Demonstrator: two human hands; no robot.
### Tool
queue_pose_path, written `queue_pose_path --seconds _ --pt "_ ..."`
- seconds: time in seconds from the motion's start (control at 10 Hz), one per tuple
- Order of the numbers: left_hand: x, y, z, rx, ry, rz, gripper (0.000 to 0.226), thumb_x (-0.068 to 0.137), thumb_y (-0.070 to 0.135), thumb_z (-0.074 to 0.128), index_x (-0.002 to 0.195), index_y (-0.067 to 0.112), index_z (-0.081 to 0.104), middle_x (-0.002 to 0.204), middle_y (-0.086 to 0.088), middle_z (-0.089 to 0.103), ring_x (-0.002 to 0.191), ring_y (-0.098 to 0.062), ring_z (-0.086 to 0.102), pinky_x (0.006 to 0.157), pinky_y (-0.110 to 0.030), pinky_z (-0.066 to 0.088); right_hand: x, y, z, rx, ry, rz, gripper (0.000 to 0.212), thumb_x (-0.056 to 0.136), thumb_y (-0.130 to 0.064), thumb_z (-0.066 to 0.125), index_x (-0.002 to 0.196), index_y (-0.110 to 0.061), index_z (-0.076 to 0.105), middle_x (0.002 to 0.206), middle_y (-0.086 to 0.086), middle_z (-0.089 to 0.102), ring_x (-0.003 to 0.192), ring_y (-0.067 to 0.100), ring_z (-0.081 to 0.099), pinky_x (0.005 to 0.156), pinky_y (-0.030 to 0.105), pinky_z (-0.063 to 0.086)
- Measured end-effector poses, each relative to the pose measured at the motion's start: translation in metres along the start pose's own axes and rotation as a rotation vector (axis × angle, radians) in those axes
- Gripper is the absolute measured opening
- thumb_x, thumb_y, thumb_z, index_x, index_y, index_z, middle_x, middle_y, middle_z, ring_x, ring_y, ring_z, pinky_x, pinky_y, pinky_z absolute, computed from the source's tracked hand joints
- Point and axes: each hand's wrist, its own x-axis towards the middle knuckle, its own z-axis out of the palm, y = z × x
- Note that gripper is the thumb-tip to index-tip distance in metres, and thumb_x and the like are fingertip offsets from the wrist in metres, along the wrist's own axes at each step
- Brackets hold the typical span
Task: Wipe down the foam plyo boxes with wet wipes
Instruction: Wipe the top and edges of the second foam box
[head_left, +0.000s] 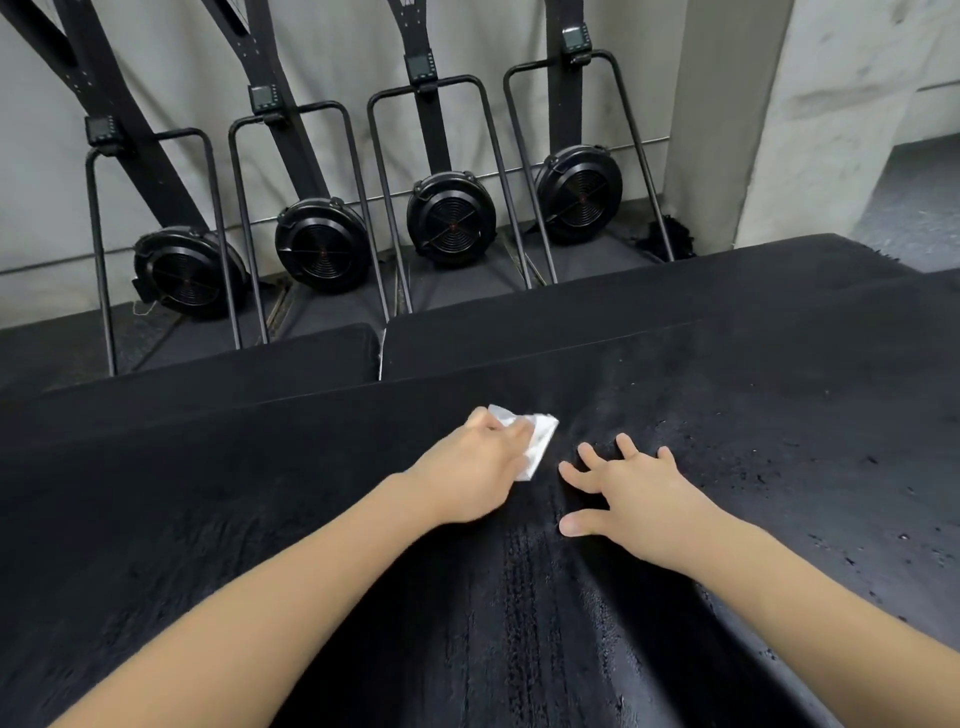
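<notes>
Writing cannot be read anywhere. Black foam box (311, 519), streaked wet, is pressed by the left hand (467, 480), its grip curled round a white wipe (540, 441); right hand (631, 493) rests beside, fingers spread.

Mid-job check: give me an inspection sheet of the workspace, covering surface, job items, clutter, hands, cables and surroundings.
Surface: black foam plyo box top, with streaks near the middle and scattered specks on its right part.
Job's things: white wet wipe on the box top; more black boxes butt up behind.
Clutter: dark crumbs on the right part; nothing else seen.
Hands: left hand grips the wipe against the box; right hand rests flat, fingers spread, holding nothing.
Cables: nothing seen.
Surroundings: four rowing machines stored upright against a pale wall.
</notes>
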Motion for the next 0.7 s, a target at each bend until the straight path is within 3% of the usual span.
queue_pose_path --seconds 0.1,0.2,0.3,0.4,0.5,0.6,0.7 --pt "0.061 -0.028 -0.003 0.135 0.086 -0.220 0.038 0.106 0.026 0.039 0.143 0.016 0.042 0.126 -0.018 0.051 0.102 -0.027 0.046 0.089 -0.044 0.051 0.002 0.001 0.001 -0.034 -0.013 -0.007 0.073 0.097 -0.068 0.030 0.159 -0.036 0.008 0.167 -0.007 0.002 0.153 0.036 -0.002 0.119 0.061 0.012" --pt "0.108 -0.041 -0.004 0.153 0.116 -0.350 0.039 0.105 0.034 0.040 0.140 0.019 0.047 0.137 -0.019 0.047 0.093 -0.028 0.042 0.090 -0.045 0.049 0.004 0.002 0.004 -0.053 -0.015 -0.012 0.072 0.097 -0.067 0.028 0.159 -0.036 0.006 0.167 -0.007 0.001 0.152 0.037 -0.003 0.118 0.061 0.012" --pt "0.120 -0.037 -0.007 0.124 0.080 -0.346 0.028 0.103 0.028 0.041 0.126 0.029 0.057 0.125 -0.013 0.052 0.092 -0.028 0.041 0.086 -0.047 0.049 0.005 0.003 0.005 -0.053 -0.014 -0.008 0.071 0.098 -0.066 0.030 0.159 -0.036 0.007 0.167 -0.007 0.002 0.152 0.037 -0.002 0.118 0.061 0.012" --pt "0.085 -0.016 -0.013 -0.029 0.091 -0.145 0.026 0.096 0.010 0.037 0.080 0.028 0.046 0.077 -0.011 0.051 0.071 -0.026 0.041 0.065 -0.055 0.052 0.003 0.005 0.006 -0.013 0.012 -0.020 0.072 0.097 -0.068 0.031 0.158 -0.037 0.010 0.167 -0.008 0.004 0.153 0.035 -0.002 0.119 0.061 0.011" --pt "0.027 0.018 -0.014 -0.072 0.092 0.003 0.014 0.096 0.011 0.039 0.088 0.014 0.051 0.067 -0.001 0.047 0.064 -0.015 0.040 0.060 -0.053 0.048 -0.003 0.011 -0.003 0.093 0.001 -0.054 0.083 0.089 -0.073 0.046 0.158 -0.041 0.011 0.167 -0.011 0.006 0.154 0.031 -0.001 0.121 0.055 0.010" --pt "-0.033 0.043 0.000 -0.037 0.099 0.099 0.015 0.104 0.021 0.039 0.106 0.021 0.053 0.082 0.015 0.047 0.095 -0.011 0.044 0.072 -0.035 0.050 -0.012 0.021 -0.019 0.132 -0.107 -0.089 0.107 0.075 -0.069 0.070 0.157 -0.043 0.006 0.166 -0.013 0.002 0.154 0.027 0.000 0.121 0.042 0.015" --pt "-0.083 0.063 0.016 -0.078 0.042 0.208 0.020 0.103 0.027 0.042 0.116 0.022 0.057 0.111 0.011 0.058 0.104 -0.014 0.046 0.085 -0.031 0.050 -0.016 0.021 -0.023 0.126 -0.137 -0.103 0.116 0.071 -0.061 0.079 0.157 -0.042 0.004 0.166 -0.012 0.000 0.154 0.028 0.001 0.120 0.040 0.015"
